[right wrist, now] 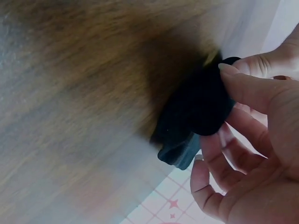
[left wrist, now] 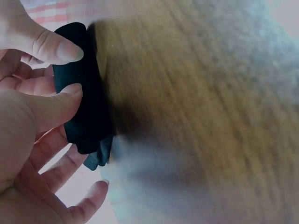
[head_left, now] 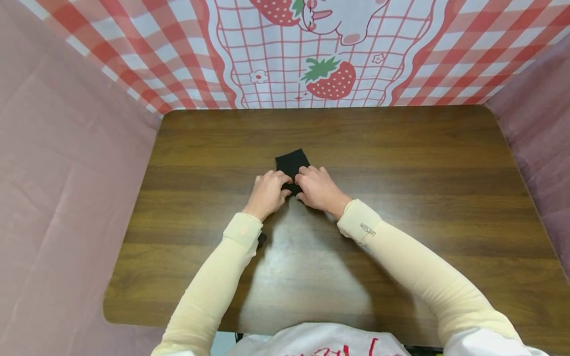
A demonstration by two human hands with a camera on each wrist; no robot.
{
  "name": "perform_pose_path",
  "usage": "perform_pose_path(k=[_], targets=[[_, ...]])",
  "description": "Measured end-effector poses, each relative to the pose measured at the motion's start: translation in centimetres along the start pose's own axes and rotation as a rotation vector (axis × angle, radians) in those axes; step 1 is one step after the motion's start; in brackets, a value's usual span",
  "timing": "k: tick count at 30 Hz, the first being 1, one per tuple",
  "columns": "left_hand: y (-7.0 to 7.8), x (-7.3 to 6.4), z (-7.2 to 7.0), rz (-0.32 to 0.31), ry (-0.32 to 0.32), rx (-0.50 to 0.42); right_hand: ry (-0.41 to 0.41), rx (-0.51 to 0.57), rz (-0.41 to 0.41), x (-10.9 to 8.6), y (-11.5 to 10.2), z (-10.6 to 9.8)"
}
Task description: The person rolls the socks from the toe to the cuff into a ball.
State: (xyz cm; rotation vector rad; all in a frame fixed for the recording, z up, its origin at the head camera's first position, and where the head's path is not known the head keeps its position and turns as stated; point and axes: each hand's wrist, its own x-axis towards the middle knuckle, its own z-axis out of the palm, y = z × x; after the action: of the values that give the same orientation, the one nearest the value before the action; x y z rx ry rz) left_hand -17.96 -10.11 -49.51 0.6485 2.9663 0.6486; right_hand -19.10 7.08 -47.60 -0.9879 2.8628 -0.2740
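Observation:
A small piece of black cloth [head_left: 292,161] lies near the middle of the wooden table, its far part flat with squared corners. At its near end, my left hand [head_left: 267,192] pinches the left side between thumb and fingers. From the right, my right hand [head_left: 319,189] pinches the same end, close beside the left. In the left wrist view the cloth's near edge [left wrist: 86,100] looks folded or rolled over into a thick band, with both thumbs on it. Loose layers stick out at the end of the cloth [right wrist: 180,151] in the right wrist view.
The wooden table [head_left: 427,198] has rounded corners. Behind it hangs a red-and-white checked curtain [head_left: 289,69] with strawberries, and pinkish cloth [head_left: 67,173] covers the sides. A small dark object [head_left: 261,240] shows beside the left cuff.

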Motion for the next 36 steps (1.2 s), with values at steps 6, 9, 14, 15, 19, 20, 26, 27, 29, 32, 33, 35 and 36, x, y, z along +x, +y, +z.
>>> perform_pose_path(k=[6,9,14,15,19,20,26,27,29,32,33,35,36], targets=[[-0.3,0.4,-0.3,-0.017,-0.034,-0.054,0.015,-0.001,-0.022,-0.1,-0.2,0.2],[-0.5,0.5,-0.3,-0.018,-0.034,-0.082,0.023,-0.019,-0.032,-0.1,-0.3,0.3],[-0.7,0.7,-0.3,-0.024,-0.032,-0.110,0.031,-0.060,-0.059,0.3,-0.1,0.4],[-0.7,0.7,-0.2,-0.026,-0.032,-0.115,0.021,-0.066,-0.062,0.4,0.0,0.2],[-0.6,0.6,-0.2,-0.032,-0.024,-0.129,-0.034,-0.066,-0.076,0.9,0.3,-0.4],[-0.6,0.5,-0.1,-0.033,-0.021,-0.126,-0.042,-0.059,-0.082,1.0,0.4,-0.5],[-0.2,-0.2,0.1,-0.022,0.021,-0.026,-0.042,-0.018,-0.119,1.3,0.9,-0.8],[-0.1,-0.3,0.2,-0.017,0.036,0.001,-0.045,-0.013,-0.120,1.4,1.0,-0.9],[0.0,-0.6,0.4,0.001,0.070,0.059,-0.066,0.002,-0.116,1.6,1.1,-0.9],[0.1,-0.8,0.5,0.034,0.118,0.117,-0.112,0.047,-0.081,1.9,1.2,-1.0],[0.1,-0.9,0.5,0.045,0.129,0.130,-0.128,0.058,-0.071,2.0,1.2,-1.1],[0.1,-0.9,0.5,0.058,0.144,0.151,-0.155,0.082,-0.057,2.1,1.3,-1.2],[0.1,-0.9,0.5,0.061,0.146,0.158,-0.164,0.092,-0.055,2.2,1.2,-1.2]])
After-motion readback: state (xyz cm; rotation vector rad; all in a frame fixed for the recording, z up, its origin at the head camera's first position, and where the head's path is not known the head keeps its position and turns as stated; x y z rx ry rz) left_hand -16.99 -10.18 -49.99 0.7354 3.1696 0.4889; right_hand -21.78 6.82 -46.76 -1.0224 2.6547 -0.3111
